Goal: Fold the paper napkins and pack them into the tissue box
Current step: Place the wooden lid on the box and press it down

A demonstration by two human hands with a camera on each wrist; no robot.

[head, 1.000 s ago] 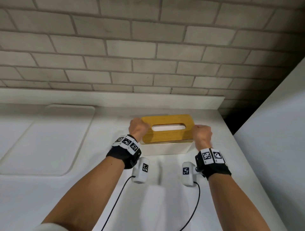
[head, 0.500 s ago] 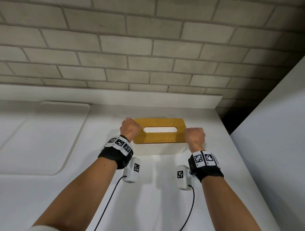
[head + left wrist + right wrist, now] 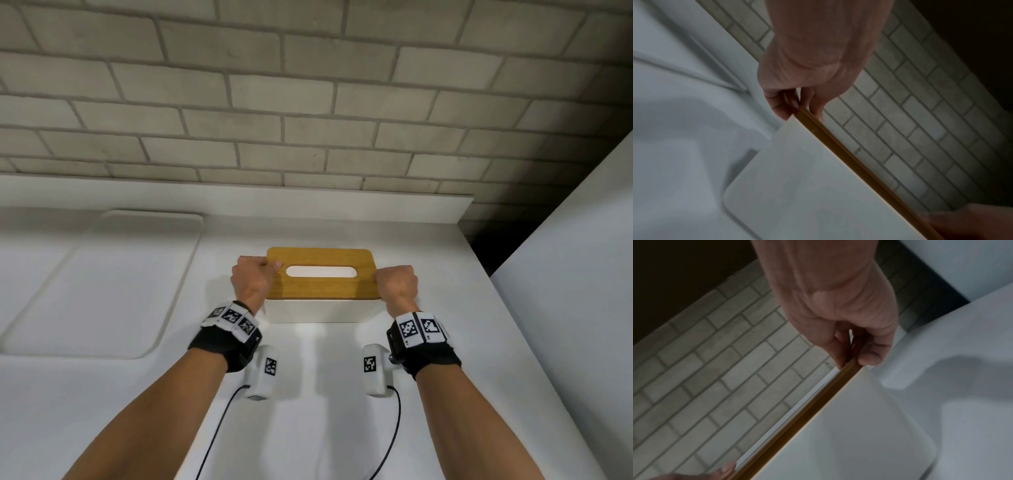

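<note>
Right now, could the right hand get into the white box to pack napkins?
Probably not yet. The wooden lid covers the white box, leaving only its narrow slot. The right hand and left hand each have a grip on one lid end, so lifting it off looks feasible.

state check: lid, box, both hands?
lid: on the box, pinched at both short ends
box: upright on the counter, closed by the lid; contents hidden apart from white in the slot
left hand: pinches the lid's left end
right hand: pinches the lid's right end
</note>
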